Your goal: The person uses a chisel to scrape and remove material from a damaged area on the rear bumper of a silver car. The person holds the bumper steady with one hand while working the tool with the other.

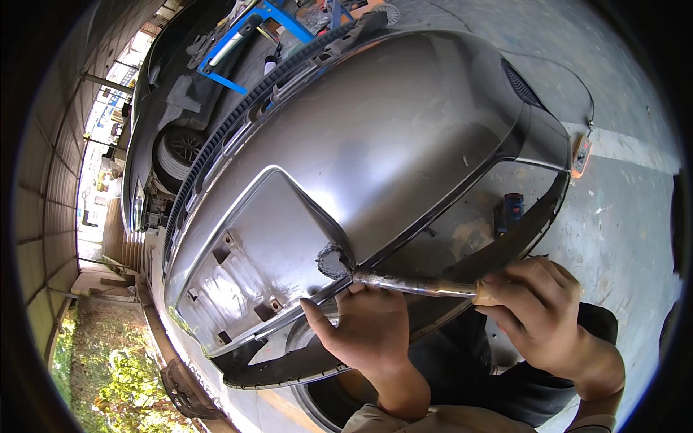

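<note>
A glossy grey car bumper (404, 137) lies across the view, with a recessed panel on its left part. A rough black patch (332, 261) marks the corner of that recess. My right hand (534, 310) is closed around the pale handle of a soldering iron (411, 283), whose metal barrel points left. Its tip end meets the bumper beside the black patch. My left hand (372, 325) grips the bumper's near edge just below the barrel. The thumb is stretched out to the left, and the other fingers are partly hidden at the edge.
Beneath the bumper's near side is a tire (317, 397). A small blue-and-black tool (512, 209) lies on the floor, and an orange power strip (580, 155) with a cable sits at right. A blue metal stand (289, 22) is beyond the bumper. A dark car (166, 94) stands at far left.
</note>
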Demonstrator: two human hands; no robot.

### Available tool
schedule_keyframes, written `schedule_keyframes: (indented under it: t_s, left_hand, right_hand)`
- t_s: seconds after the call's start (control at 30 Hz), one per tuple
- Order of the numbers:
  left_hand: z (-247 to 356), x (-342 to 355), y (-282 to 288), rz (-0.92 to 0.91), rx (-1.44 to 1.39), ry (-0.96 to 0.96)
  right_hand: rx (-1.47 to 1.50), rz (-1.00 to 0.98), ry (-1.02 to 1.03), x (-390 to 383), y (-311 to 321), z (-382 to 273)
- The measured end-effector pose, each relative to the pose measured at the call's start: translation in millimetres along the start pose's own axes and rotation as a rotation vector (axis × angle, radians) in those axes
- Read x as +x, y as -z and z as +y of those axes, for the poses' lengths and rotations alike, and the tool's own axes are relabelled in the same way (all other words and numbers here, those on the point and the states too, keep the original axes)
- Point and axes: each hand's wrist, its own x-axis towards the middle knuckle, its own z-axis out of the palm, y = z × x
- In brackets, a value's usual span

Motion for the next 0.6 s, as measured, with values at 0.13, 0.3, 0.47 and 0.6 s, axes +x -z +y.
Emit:
schedule_keyframes:
  t_s: [0.13,0.3,0.47,0.6]
  left_hand:
    - [3.7,0.3,8.4,-0.055,0.001,0.02]
    - [5.7,1.9,12.9,-0.106,-0.122,0.064]
    - [5.8,1.9,13.3,-0.148,-0.156,0.077]
    - [5.6,1.3,12.3,-0.109,-0.166,0.063]
  right_hand:
    - [-0.087,0.032,0.054,-1.9,-3.1,-0.8]
    - [-0.248,0.059,0.173,-2.7,-8.6,-0.9]
    - [-0.225,0.057,0.182,0.0,-9.2,-2.0]
    - [-0.211,0.038,0.162,0.2,-7.3,-4.8]
